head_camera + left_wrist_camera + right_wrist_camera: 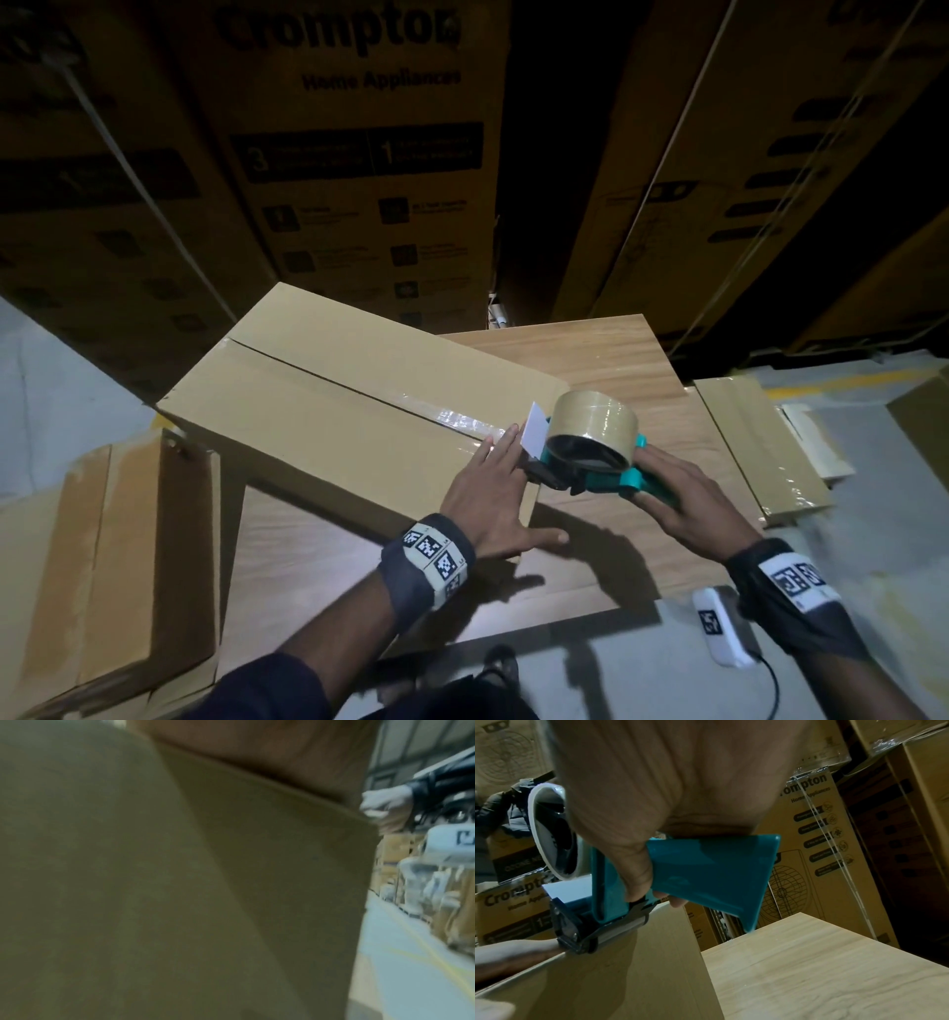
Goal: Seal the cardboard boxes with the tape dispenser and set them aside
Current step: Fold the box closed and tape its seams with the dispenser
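Right hand (pixel 639 805) seemingly round dispenser handle (pixel 713 874)

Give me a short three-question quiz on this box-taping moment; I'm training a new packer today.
1. True or false: the right hand holds the tape dispenser by its teal handle.
2. Where does the left hand rest? A) on the tape roll B) flat on the cardboard box C) on the table
3. Fill in: the dispenser's head sits at the box's near ____.

Key: 1 true; 2 B; 3 edge.
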Motion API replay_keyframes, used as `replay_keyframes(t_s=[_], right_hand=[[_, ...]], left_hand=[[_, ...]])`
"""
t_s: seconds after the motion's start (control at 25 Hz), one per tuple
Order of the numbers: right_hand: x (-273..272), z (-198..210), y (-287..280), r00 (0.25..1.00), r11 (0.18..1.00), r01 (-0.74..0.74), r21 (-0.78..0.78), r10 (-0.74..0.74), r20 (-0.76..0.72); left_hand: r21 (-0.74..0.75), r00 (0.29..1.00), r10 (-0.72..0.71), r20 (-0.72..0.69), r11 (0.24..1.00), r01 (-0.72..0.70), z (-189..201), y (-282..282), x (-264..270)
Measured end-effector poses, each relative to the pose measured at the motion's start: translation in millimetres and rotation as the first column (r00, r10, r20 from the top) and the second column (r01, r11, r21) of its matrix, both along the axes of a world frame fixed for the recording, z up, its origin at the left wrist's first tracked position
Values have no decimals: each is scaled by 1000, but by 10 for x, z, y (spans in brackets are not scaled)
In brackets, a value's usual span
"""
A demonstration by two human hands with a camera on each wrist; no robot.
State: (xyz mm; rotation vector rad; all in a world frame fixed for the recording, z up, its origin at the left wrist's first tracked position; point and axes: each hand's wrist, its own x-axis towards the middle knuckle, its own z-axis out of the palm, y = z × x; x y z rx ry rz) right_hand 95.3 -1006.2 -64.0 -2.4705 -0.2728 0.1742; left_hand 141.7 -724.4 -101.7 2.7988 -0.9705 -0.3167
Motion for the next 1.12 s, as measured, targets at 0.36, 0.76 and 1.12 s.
replay_keyframes(t_s=[0.36, 0.76, 1.12], right_hand=[[67, 22, 468, 998, 1000, -13, -26, 14, 57], [-98, 250, 160, 1000, 997, 18, -69, -16, 24], [-506, 467, -493, 999, 998, 20, -53, -17, 52]], left_hand=[[-77, 997, 66, 36, 995, -63, 145, 373, 94], [42, 999, 26, -19, 999, -25, -11, 666, 279], [64, 1000, 19, -3, 998, -18, -11, 662, 272]])
